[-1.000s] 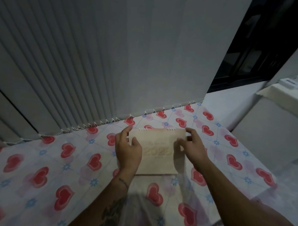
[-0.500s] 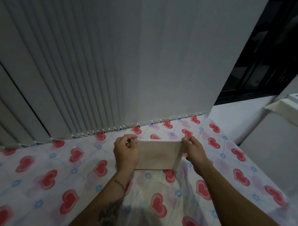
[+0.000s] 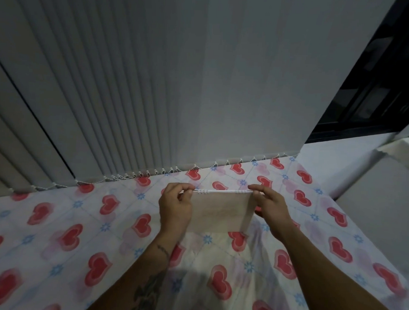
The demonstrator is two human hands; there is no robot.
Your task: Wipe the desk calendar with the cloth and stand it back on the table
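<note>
A beige desk calendar with a white spiral binding along its top edge stands upright on the table, which carries a cover printed with red hearts. My left hand pinches the top left corner of the calendar at the binding. My right hand pinches the top right corner. The calendar's front face leans toward me, its bottom edge touching the cover. No cloth is in view.
Grey vertical blinds hang just behind the calendar, their beaded bottom chain resting at the table's far edge. A dark window frame is at the upper right. A white ledge and wall border the table on the right.
The calendar went from lying tilted with its front facing up to standing upright. Both hands shifted from its sides to its top corners.
</note>
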